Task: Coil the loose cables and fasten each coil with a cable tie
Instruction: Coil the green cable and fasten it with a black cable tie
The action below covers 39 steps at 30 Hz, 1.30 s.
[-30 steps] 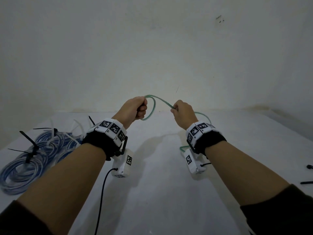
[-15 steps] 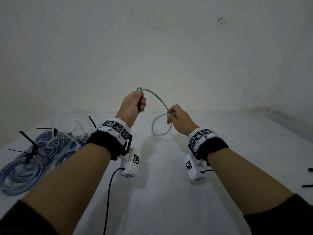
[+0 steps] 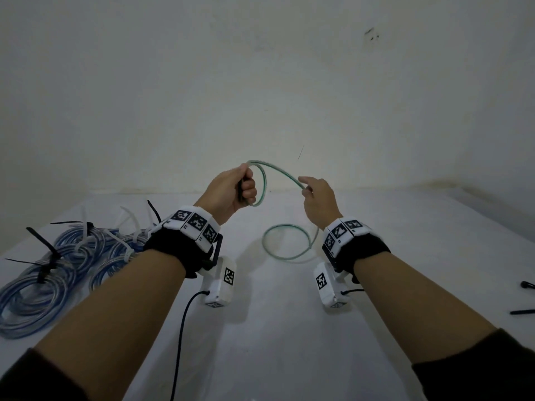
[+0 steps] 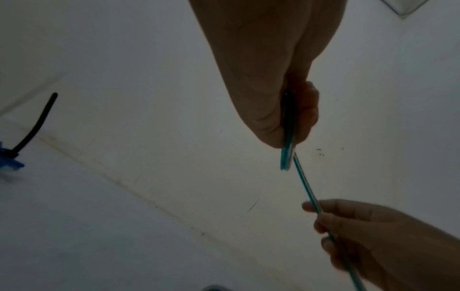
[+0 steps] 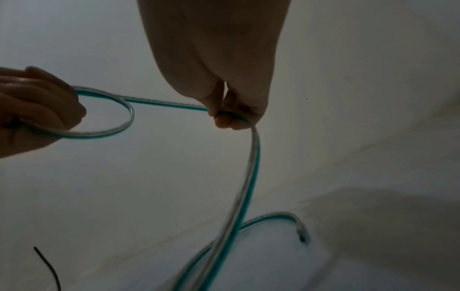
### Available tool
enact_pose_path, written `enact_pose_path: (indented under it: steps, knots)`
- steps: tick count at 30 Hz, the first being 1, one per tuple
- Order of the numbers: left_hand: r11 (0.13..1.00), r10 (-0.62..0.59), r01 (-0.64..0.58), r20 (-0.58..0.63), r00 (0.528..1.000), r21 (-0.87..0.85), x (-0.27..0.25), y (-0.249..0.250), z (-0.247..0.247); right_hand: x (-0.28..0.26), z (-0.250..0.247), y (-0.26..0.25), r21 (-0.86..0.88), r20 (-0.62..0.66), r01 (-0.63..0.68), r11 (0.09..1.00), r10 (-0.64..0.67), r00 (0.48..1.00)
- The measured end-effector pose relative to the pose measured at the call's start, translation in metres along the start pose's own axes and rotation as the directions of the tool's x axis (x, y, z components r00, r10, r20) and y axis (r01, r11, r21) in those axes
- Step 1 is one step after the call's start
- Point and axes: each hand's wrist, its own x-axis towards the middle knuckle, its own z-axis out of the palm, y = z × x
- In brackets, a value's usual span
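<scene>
Taking the tabletop as the landmark: nearest, both forearms reach out above it, the wrist cameras hanging beneath them; at its right edge lie two loose black cable ties; on its left side sits a heap of blue cable coils, already bound with black and white ties.

Further out, the green cable is held in the air above the tabletop's middle; the left hand is closed in a fist around a small loop of it, together with a dark strip whose nature I cannot tell; the right hand pinches the cable between thumb and fingers, forefinger pointing out; below the right hand the cable drops and curls into a slack ring on the tabletop, its cut end lying free in the right wrist view.

Compared with half a second ago, the hands have drawn further apart; the span between them is longer and arches higher; the loop now sits at the left fist, where before it hung below the right hand.
</scene>
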Motion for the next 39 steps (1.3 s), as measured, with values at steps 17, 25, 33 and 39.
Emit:
enact_pose_path:
  steps: [17,25,33,39]
  knots:
    - [0.710,0.468,-0.385,0.014,0.884,0.590,0.016,-0.017,0.014,-0.022,-0.005,-0.020,0.018,0.358,-0.037,0.999,0.028,0.933]
    - [0.371,0.258,-0.243,0.152,0.954,0.896,0.011,-0.027,0.003,-0.018,-0.011,-0.027,0.013,0.261,0.196,0.980,-0.193,0.946]
    - [0.230,0.118,-0.132,0.107,0.987,0.964,0.008,-0.026,-0.004,-0.016,-0.008,-0.025,-0.182,0.146,0.313,0.932,-0.289,0.946]
    - [0.124,-0.034,-0.143,0.148,0.988,0.982,0.005,-0.023,0.000,-0.014,-0.013,-0.029,-0.170,0.258,0.437,0.883,-0.388,0.885]
